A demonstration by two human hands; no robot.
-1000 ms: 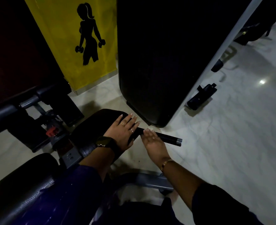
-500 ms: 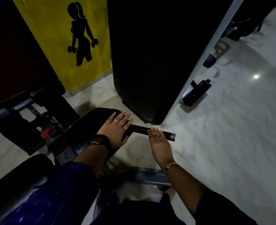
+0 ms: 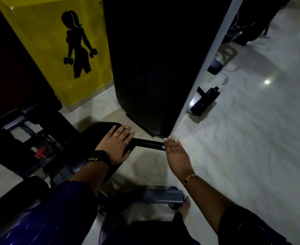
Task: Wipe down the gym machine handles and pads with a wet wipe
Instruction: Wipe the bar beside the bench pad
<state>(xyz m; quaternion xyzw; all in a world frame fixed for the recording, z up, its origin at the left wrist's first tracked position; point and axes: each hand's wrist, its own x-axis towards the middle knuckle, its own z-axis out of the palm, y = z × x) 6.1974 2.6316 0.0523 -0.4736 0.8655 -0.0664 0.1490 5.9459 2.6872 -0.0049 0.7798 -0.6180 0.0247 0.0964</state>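
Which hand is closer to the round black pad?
Left. The left hand rests flat on the pad. The right hand is off to the pad's right, fingertips at the far end of the bar.

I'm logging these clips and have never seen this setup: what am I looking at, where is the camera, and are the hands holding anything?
There is one view, from a camera worn on the person's head, looking down at their two bare hands; no robot is involved. The left hand lies flat, fingers straight, on a black pad of a gym machine. The right hand, fingers also straight, is at the outer end of a black handle that juts out beside the pad. No wipe shows in either hand, though the picture is dim and one could be hidden under a palm. Behind them stand a tall black panel and a yellow sign, on a pale floor.
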